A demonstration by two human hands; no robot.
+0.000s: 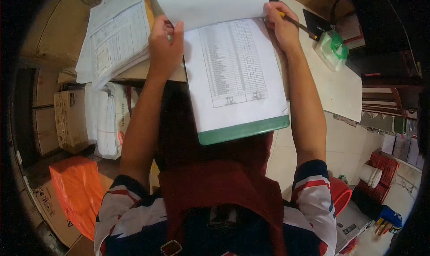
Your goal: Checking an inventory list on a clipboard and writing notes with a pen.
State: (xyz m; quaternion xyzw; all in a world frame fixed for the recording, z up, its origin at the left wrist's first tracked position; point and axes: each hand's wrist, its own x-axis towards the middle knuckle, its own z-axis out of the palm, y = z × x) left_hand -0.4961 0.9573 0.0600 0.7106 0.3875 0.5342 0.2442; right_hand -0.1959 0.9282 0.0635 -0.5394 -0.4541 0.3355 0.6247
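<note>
A green clipboard (245,130) lies tilted before me, over the table's edge and my lap. On it is a printed sheet with a table (235,64), and a white sheet (208,7) is folded up above that one. My left hand (166,44) is at the clipboard's upper left edge, thumb raised and fingers curled; whether it grips the edge is partly hidden. With my right hand (280,26) I pinch the right edge of the raised sheet, while a black and yellow pen (299,26) is held in the same hand, pointing to the right.
Stacked papers (117,37) lie on the left of the table. A clear and green plastic packet (332,51) rests on the table (339,91) at the right. Cardboard boxes (72,118), bundled white sacks (107,121) and an orange bag (79,192) stand at the lower left.
</note>
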